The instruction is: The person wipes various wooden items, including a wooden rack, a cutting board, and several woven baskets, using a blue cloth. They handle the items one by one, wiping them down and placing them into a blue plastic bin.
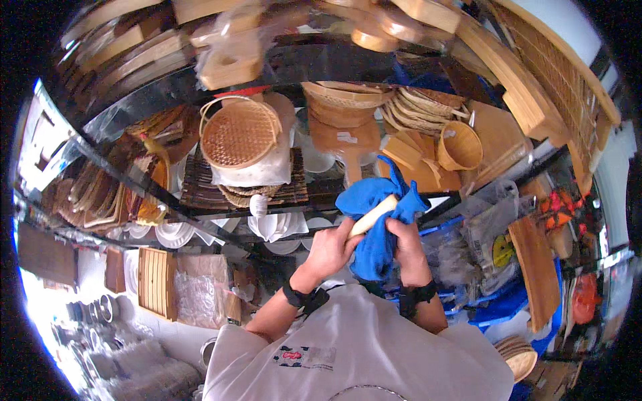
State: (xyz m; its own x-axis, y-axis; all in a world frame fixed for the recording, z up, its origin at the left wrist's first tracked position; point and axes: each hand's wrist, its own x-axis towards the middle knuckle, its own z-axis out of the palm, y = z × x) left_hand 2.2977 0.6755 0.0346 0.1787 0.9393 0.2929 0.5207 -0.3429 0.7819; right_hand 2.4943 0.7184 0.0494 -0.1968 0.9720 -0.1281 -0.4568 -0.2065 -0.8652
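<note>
My left hand point(328, 251) is closed around the lower end of a pale wooden rod-like piece point(373, 216), which slants up to the right. A bunched blue cloth point(376, 253) lies around the rod's upper end and hangs below it. On the right, my right hand point(407, 245) grips the cloth, its thumb pressed on the folds. Whether the rod widens inside the cloth is hidden. Just beyond the cloth, the handle of a wooden paddle-shaped board point(346, 135) points towards me from a shelf.
The shelf ahead holds a round woven basket point(241, 133), a tapered wooden bucket point(460, 145) and stacked woven trays point(421, 111). Wooden boards point(233, 65) jut from the shelf above. A blue crate point(506, 313) and an upright wooden board point(536, 273) stand at right, a slatted wooden box point(156, 283) at left.
</note>
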